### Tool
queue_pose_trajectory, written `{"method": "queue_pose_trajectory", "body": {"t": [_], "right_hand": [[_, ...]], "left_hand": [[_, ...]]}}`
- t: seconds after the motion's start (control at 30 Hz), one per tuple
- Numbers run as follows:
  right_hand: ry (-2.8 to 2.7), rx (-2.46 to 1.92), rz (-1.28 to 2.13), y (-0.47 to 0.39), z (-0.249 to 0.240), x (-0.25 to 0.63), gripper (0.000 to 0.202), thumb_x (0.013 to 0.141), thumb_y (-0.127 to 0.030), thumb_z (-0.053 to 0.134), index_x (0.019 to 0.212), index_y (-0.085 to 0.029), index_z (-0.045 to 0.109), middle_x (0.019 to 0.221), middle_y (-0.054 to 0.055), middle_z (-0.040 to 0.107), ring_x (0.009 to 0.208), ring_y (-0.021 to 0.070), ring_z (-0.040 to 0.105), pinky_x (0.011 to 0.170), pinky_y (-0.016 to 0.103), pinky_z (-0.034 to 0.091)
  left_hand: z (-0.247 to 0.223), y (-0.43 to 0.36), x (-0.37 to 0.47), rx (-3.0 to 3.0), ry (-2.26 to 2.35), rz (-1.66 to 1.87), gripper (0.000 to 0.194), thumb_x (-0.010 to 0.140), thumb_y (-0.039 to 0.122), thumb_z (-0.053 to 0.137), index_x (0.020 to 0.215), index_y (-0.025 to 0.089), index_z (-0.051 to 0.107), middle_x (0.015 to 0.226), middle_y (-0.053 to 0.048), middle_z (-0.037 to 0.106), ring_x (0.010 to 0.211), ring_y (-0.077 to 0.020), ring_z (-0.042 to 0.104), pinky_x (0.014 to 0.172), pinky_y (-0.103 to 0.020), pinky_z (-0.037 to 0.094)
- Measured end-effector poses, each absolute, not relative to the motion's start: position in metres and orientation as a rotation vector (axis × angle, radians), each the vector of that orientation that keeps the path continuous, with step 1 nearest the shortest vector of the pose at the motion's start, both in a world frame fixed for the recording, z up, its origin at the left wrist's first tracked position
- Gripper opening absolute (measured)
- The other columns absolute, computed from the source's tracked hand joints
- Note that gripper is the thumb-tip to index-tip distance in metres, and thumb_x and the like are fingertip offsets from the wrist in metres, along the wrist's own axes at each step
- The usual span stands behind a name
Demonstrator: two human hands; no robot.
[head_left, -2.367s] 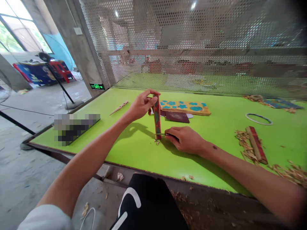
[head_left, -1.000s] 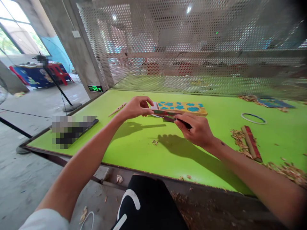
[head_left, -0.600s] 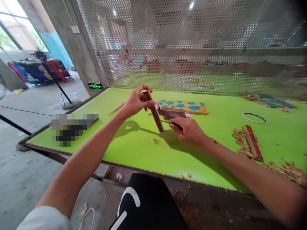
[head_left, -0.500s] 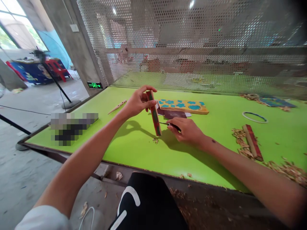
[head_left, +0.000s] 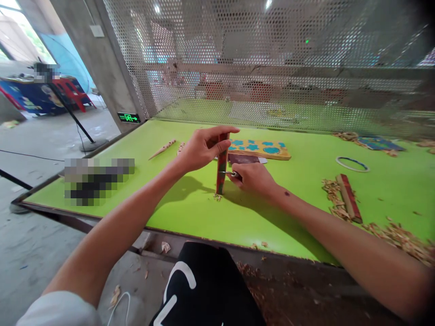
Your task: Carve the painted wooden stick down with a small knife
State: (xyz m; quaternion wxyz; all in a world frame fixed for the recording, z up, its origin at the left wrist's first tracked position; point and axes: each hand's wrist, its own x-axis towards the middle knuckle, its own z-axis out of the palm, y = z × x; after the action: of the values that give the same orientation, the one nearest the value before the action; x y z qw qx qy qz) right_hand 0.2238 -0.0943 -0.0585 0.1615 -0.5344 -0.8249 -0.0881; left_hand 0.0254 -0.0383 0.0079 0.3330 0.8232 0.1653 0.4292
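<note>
Swung upright in your pinching left hand (head_left: 204,147), the slim red-and-green wooden strip (head_left: 221,162) stands left-front of the yellow-and-blue wooden board (head_left: 260,148), its worked face seemingly meeting the thin metal tool (head_left: 228,173) your right hand (head_left: 253,177) clasps.

Left fingers (head_left: 221,146) hold a painted strip (head_left: 222,162) upright, right fingers (head_left: 243,168) a tool (head_left: 234,174).
</note>
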Motion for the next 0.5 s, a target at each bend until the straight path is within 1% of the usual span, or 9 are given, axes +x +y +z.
{"method": "queue_pose_trajectory", "body": {"t": [0.17,0.33,0.5], "right_hand": [[-2.205,-1.508,-0.233,-0.090,-0.057,0.210,0.018,0.091,-0.027,0.053,0.077,-0.020,0.061,0.068,0.003,0.063,0.060,0.0146,0.043,0.059,0.031,0.020],[-2.062,-1.506,-0.285,-0.090,-0.055,0.201,0.017,0.091,-0.024,0.050,0.076,-0.021,0.058,0.067,0.003,0.061,0.061,0.0157,0.046,0.059,0.030,0.023],[-2.028,-1.563,-0.291,-0.089,-0.059,0.200,0.016,0.090,-0.026,0.052,0.076,-0.021,0.057,0.063,0.003,0.059,0.058,0.0168,0.046,0.057,0.031,0.023]], "left_hand": [[0.011,-0.042,0.026,2.156,0.454,1.121,0.034,0.092,0.026,0.061,0.123,0.012,0.069,0.071,-0.002,0.068,0.064,-0.0095,0.065,0.059,-0.019,0.048],[0.012,-0.044,0.025,2.087,0.486,1.077,0.035,0.091,0.025,0.062,0.123,0.013,0.070,0.076,-0.004,0.071,0.069,-0.0128,0.070,0.064,-0.023,0.055],[0.009,-0.039,0.026,2.081,0.520,1.105,0.034,0.091,0.022,0.062,0.123,0.013,0.070,0.074,-0.003,0.070,0.066,-0.0118,0.067,0.059,-0.022,0.052]]}}
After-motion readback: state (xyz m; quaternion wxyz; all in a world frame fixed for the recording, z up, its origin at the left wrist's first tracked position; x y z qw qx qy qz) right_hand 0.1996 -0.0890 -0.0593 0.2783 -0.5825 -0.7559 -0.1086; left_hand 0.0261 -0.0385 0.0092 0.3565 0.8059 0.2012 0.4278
